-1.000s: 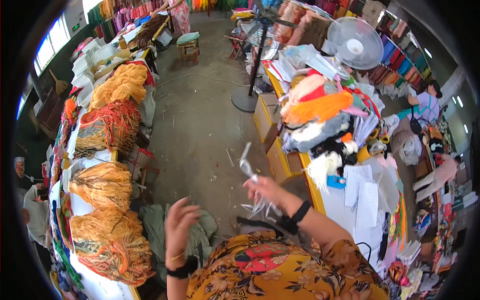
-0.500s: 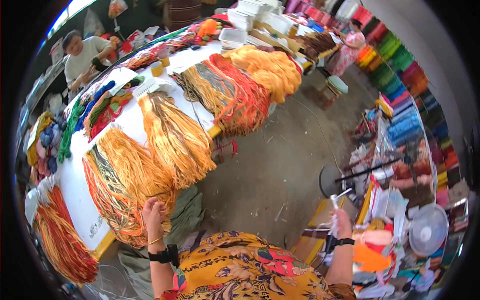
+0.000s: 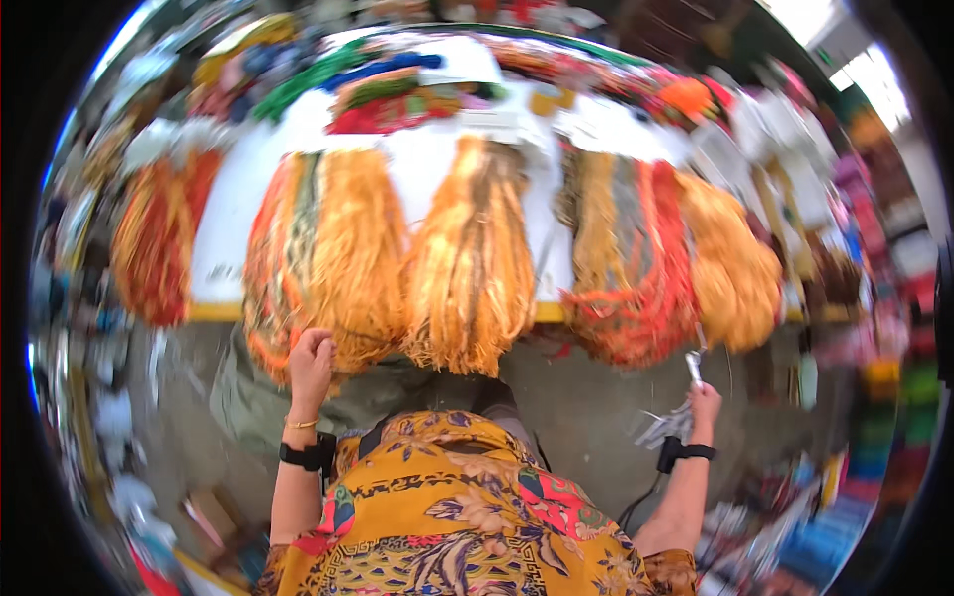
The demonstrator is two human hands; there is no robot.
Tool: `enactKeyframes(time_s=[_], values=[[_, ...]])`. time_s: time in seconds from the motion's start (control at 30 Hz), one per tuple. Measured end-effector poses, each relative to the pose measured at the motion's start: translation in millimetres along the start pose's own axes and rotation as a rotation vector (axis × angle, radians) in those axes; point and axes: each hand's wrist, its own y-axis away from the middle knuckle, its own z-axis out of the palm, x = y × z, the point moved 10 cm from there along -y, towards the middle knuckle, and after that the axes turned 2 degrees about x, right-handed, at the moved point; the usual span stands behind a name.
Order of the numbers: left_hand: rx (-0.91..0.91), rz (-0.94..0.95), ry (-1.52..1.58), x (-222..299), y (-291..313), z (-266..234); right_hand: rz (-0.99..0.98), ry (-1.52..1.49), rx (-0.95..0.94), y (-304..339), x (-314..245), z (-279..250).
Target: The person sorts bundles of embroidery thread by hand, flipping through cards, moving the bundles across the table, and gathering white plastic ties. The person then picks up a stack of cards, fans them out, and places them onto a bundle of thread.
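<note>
My right hand [image 3: 704,405] is closed round a bunch of thin white strips [image 3: 695,368]; their tops stick up above the fist and loose ends hang beside the wrist. My left hand [image 3: 311,360] has its fingers curled together at the lower edge of a hank of orange, green and cream yarn [image 3: 338,238]. Whatever those fingers hold, if anything, is hidden. To the right lie a golden-orange and brown hank [image 3: 472,258], then a red, grey and tan hank [image 3: 636,258].
The white table [image 3: 224,258] has a yellow front edge. A red-orange hank [image 3: 164,238] hangs at its left end, a plain orange hank [image 3: 735,268] towards its right. Green yarn [image 3: 313,79] lies along the back. Grey-green cloth [image 3: 258,397] droops below the edge.
My view has swung left to face the table squarely. My right hand has come round from the side shelves towards the table, still gripping the white strips. My left hand stays by the yarn.
</note>
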Motion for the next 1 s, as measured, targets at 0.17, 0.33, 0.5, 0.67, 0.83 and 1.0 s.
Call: enactKeyframes(time_s=[0.17, 0.33, 0.5, 0.67, 0.83, 1.0], values=[[0.104, -0.071, -0.085, 4, 61, 2, -0.292, 0.52, 0.127, -199, -123, -6], [0.162, -0.065, -0.302, 36, 98, 4, -0.575, 0.618, 0.246, -220, -307, 59], [0.278, 0.04, -0.367, 39, 93, -13, -1.261, 0.557, 0.028, -50, -429, 258], [0.291, -0.092, -0.071, -6, 99, -48, -1.206, 0.314, -0.385, 132, -428, 380], [0.255, -0.186, 0.092, -28, 77, -47, -1.066, 0.298, -0.733, 142, -398, 390], [0.246, -0.245, 0.081, -34, 57, -25, -0.866, 0.034, -0.806, 30, -422, 350]])
